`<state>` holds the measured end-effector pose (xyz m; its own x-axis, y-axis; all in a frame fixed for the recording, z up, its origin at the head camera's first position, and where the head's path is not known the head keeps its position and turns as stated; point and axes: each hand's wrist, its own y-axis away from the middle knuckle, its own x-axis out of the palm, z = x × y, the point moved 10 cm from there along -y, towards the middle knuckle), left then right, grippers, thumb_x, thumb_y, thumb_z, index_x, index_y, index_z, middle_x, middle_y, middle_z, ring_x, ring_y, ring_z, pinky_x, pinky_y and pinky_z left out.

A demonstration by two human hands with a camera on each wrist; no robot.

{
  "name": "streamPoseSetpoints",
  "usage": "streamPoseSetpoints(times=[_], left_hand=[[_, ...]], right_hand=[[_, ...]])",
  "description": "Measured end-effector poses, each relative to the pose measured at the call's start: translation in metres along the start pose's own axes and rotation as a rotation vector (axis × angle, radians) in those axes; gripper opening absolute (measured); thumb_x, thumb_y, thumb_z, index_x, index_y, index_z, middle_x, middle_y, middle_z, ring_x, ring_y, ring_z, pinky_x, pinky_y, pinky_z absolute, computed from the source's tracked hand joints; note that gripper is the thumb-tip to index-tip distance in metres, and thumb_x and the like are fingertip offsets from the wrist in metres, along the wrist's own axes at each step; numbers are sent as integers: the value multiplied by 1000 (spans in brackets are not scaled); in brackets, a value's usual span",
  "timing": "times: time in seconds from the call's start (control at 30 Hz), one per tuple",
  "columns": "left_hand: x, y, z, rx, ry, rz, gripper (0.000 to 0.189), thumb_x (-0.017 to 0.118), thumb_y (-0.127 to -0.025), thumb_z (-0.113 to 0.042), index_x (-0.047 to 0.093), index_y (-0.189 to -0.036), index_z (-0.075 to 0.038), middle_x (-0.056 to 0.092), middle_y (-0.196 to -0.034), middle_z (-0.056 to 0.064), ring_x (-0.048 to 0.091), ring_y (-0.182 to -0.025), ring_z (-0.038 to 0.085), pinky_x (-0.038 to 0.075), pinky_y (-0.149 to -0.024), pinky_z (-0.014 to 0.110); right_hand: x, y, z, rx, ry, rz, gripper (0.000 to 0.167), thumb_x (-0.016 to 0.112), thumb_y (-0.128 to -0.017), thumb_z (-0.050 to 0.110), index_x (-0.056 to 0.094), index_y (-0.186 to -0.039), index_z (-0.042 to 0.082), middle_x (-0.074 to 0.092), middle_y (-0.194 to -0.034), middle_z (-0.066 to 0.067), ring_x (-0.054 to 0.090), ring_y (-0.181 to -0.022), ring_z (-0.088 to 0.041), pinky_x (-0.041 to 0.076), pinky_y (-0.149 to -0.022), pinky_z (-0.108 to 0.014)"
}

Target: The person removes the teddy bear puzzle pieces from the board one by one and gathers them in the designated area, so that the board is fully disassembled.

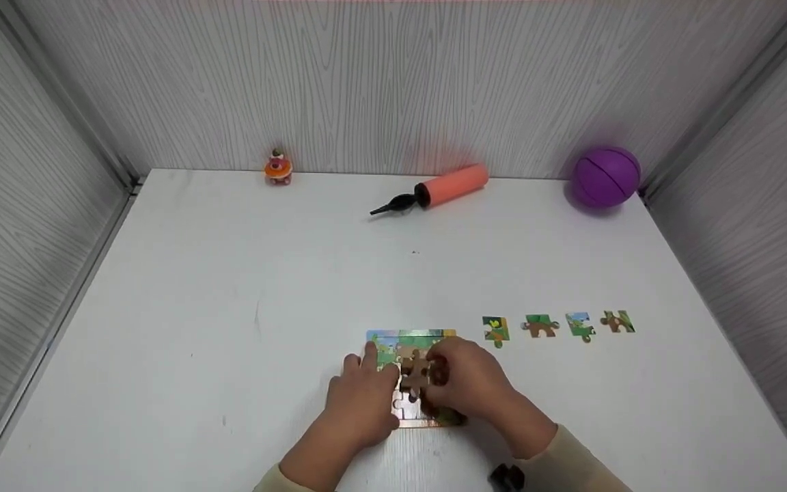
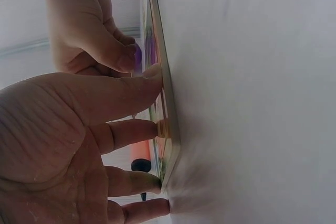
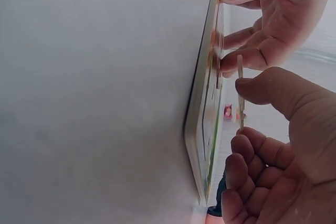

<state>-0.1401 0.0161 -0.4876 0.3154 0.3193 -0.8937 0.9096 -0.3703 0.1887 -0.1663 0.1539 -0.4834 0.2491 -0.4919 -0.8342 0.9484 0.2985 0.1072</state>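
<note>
A jigsaw board [image 1: 412,333] with a colourful printed picture lies flat near the front of the table. My left hand [image 1: 361,403] rests on its left side. In the left wrist view, the extended fingers and thumb of the left hand [image 2: 58,129] touch the board's edge [image 2: 170,108]. Above the board, my right hand [image 1: 472,383] pinches a brown puzzle piece [image 1: 416,374]. The right wrist view shows this puzzle piece [image 3: 241,95] edge-on between thumb and fingertips of the right hand [image 3: 294,145], apart from the board. Fingers hide part of the board.
Several loose puzzle pieces [image 1: 540,326] lie in a row right of the board. Along the back stand a small toy figure [image 1: 278,169], an orange and black hand pump [image 1: 451,186] and a purple ball [image 1: 606,177]. A black object [image 1: 507,476] is by the right sleeve.
</note>
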Motion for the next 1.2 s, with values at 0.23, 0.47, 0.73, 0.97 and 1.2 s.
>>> streamPoseSetpoints(times=[0.23, 0.47, 0.73, 0.97, 1.2], left_hand=[[0, 1, 0, -1, 9, -4, 57, 96, -74, -23, 72, -123, -7, 39, -159, 34, 49, -126, 47, 52, -80, 61], [-4, 0, 0, 7, 11, -12, 51, 96, -74, -24, 72, -117, -9, 39, -160, 34, 49, -127, 47, 52, -81, 61], [0, 2, 2, 7, 23, -12, 47, 95, -74, -24, 72, -112, -10, 40, -159, 35, 49, -127, 46, 51, -78, 59], [0, 3, 3, 13, 23, -20, 48, 94, -74, -24, 71, -113, -10, 40, -158, 35, 49, -127, 46, 50, -80, 61], [0, 4, 3, 21, 14, -34, 49, 95, -74, -27, 71, -113, -9, 41, -158, 36, 48, -129, 48, 51, -84, 65]], right_hand=[[-6, 5, 3, -44, -61, -7, 35, 87, -79, 11, 74, -111, 3, 61, -91, 4, 58, -78, -14, 52, -69, -39], [-16, 12, -3, -28, -100, -7, 35, 86, -81, 7, 73, -113, 5, 61, -93, 4, 57, -78, -14, 51, -69, -38], [-28, 21, -10, -41, -91, -19, 34, 84, -82, 9, 74, -115, 8, 63, -97, 3, 54, -77, -14, 47, -65, -34], [-44, 30, -24, -2, -95, -67, 35, 88, -81, 10, 74, -113, 10, 63, -96, 3, 57, -82, -18, 48, -66, -33], [-50, 41, -48, 84, -95, -48, 35, 84, -80, 6, 75, -114, 11, 63, -97, 4, 55, -82, -17, 47, -66, -36]])
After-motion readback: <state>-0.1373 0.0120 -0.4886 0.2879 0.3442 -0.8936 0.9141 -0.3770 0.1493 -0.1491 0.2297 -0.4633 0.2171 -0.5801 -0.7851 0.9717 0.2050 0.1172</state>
